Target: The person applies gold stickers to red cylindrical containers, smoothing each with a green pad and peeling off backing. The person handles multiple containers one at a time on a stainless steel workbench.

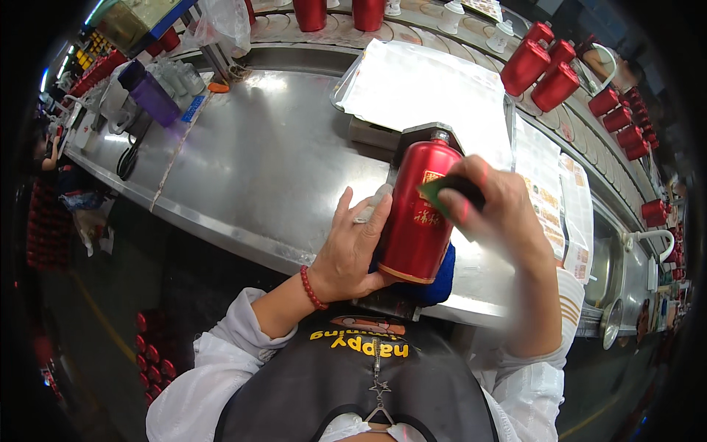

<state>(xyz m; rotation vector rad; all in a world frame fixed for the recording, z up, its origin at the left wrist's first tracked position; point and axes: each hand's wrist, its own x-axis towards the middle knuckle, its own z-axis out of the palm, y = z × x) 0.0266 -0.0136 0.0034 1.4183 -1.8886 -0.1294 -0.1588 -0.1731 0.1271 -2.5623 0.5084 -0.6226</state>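
A glossy red bottle (pixel 420 221) with gold markings lies tilted in front of me, its neck pointing away. Its neck end rests by a dark angular support (pixel 431 132), and a blue cloth (pixel 440 283) is under its base. My left hand (pixel 350 250) holds the bottle's left side, thumb at the base and fingers along the edge; a whitish covering (pixel 372 205) shows on a finger. Pinched in my right hand (pixel 501 199) is a green and black scraper-like piece (pixel 434 189), against the bottle's gold label. The right forearm is blurred by motion.
White sheets (pixel 420 85) cover a raised board behind the bottle on the metal table (pixel 258 162). A purple bottle (pixel 151 96) and scissors (pixel 131 156) are at left. Beyond, a curved conveyor (pixel 420 37) carries red bottles (pixel 526 66). A metal sink (pixel 607 258) is at right.
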